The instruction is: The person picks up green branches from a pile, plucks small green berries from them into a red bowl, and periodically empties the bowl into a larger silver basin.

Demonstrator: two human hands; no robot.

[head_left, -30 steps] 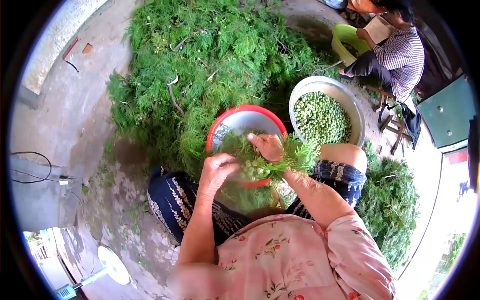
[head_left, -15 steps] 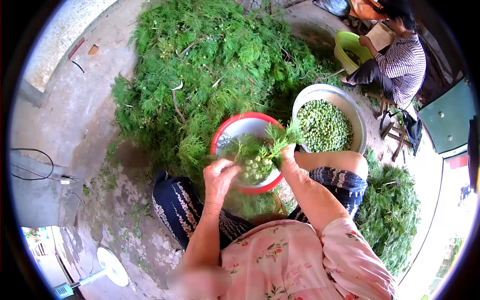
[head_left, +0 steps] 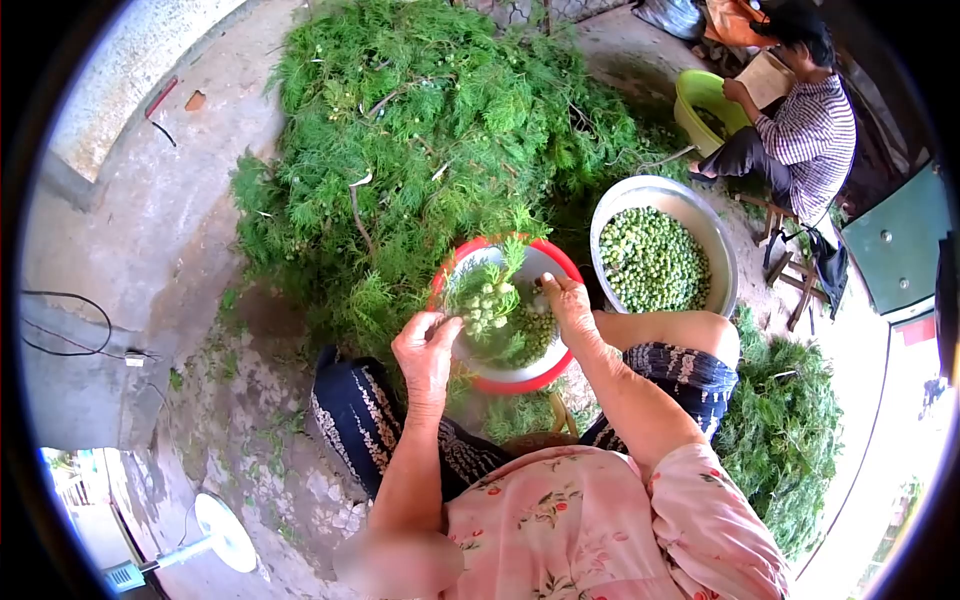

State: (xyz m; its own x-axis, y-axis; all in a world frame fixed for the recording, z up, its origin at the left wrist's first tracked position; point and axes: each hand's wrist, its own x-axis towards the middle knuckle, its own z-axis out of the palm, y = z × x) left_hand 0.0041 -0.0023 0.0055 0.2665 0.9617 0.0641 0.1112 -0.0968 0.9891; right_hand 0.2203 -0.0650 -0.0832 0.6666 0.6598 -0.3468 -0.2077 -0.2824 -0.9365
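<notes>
A leafy green sprig (head_left: 487, 300) with pale round cones hangs over the red-rimmed basin (head_left: 520, 383). My left hand (head_left: 427, 345) pinches the sprig's stem at the basin's left side. Over the basin's right rim is my right hand (head_left: 568, 305), its thumb and fingers pressed together; whatever they hold is too small to make out. Green cones and loose leaves lie inside the basin. Just right of it, a large metal basin (head_left: 727, 250) holds many round green cones.
A big heap of green branches (head_left: 420, 150) spreads beyond the basins. More branches (head_left: 785, 440) lie at the right. At the upper right a person (head_left: 810, 130) sits beside a yellow-green tub (head_left: 688, 100). A white fan (head_left: 225, 532) stands at the lower left.
My right hand has let go of the leafy sprig and moved slightly down. The sprig has shifted left with my left hand, uncovering cones in the basin. The view has shifted slightly.
</notes>
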